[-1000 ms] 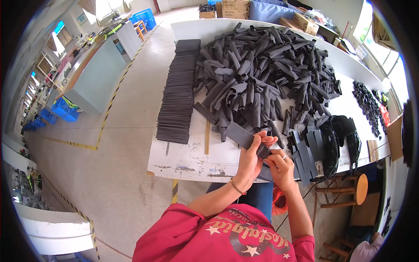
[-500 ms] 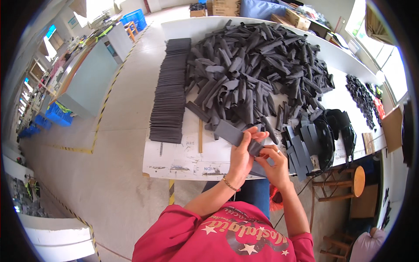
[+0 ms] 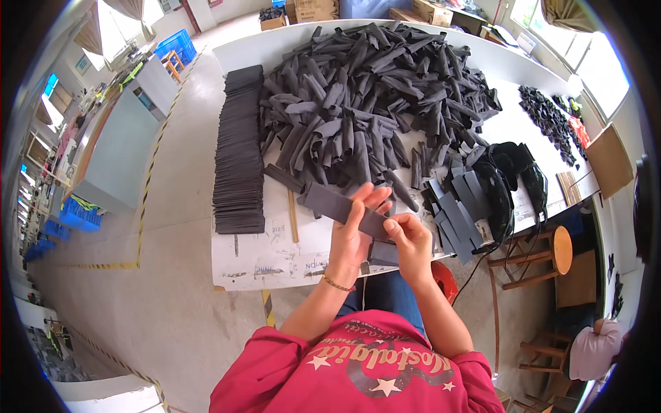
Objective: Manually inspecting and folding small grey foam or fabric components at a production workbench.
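A flat dark grey fabric strip slants between my hands above the table's front edge. My left hand grips it around the middle, thumb on top and fingers behind. The right end is pinched between the thumb and fingers of my right hand. Below the hands lies another grey piece, partly hidden. A large heap of curled dark strips covers the table beyond, and a long row of tightly stacked flat strips stands to its left.
Flat grey strips lie at the right beside black bundled material. A wooden stick rests on the white table. Wooden stools stand on the right, with another person lower down. A smaller dark pile sits far right.
The strip's right part, bent between my fingers before, now lies straighter. My right hand has shifted its pinch, thumb on top. The whole view has moved slightly.
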The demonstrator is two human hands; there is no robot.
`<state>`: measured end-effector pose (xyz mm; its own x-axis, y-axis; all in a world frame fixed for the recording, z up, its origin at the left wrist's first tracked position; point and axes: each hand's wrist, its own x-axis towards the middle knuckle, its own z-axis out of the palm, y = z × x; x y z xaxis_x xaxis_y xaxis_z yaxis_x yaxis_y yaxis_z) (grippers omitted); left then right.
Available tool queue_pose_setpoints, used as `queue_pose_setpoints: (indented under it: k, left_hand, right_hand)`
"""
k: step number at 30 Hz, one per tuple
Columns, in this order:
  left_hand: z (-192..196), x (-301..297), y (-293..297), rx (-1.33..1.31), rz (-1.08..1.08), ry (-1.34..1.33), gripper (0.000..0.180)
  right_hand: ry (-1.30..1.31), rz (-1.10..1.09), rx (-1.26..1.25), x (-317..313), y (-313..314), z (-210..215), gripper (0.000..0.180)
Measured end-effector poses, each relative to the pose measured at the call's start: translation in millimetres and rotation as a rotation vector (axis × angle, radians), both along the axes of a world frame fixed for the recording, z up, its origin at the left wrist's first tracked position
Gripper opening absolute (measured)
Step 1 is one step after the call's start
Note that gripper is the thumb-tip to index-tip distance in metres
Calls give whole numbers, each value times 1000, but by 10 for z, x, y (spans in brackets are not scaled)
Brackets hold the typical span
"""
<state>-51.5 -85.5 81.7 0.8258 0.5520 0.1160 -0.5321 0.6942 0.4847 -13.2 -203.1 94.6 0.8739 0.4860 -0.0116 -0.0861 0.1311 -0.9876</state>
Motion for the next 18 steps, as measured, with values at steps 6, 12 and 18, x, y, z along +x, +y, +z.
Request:
queue_pose_setpoints:
  k: [6,12,18]
  left_hand:
    - [-275,-215,349,-95,120,178,30]
    - [-174,-210,234,-39,71,315,18]
    - [-793,-185,2,441,75,646,15]
  right_hand:
    - [-774,-118,-177,15,-130,39,10]
    - [-158,-81,-102,187,-385,-110,7]
    - [118,-78,-300,315,-1063,-609,13]
